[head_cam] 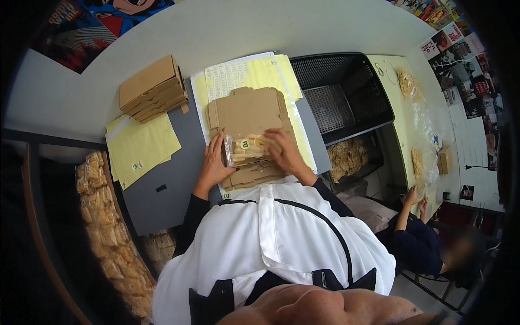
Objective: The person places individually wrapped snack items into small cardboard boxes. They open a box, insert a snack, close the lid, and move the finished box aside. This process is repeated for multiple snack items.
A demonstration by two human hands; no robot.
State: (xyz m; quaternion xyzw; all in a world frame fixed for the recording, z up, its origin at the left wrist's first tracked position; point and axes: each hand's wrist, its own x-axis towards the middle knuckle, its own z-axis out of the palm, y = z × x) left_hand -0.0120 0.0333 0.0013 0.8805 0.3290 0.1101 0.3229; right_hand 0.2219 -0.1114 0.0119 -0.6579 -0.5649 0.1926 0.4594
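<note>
An unfolded brown cardboard box (252, 109) lies on yellow and white sheets before me. On its lower part rests a clear plastic packet of pale stick-shaped pieces (250, 148) with a round label. My left hand (216, 160) is at the packet's left end and the box's left edge, thumb below; whether it grips either is unclear. My right hand (286, 152), slightly blurred, has its bent fingers over the packet's right end. Whether it touches the packet cannot be told.
Folded cardboard boxes (152, 89) are stacked at back left, above yellow sheets (142, 146). A black plastic crate (341, 93) stands right. Bagged pieces (107, 227) fill a long container at left. At far right, a co-worker's hands (416, 199) are by a plastic bag (426, 162).
</note>
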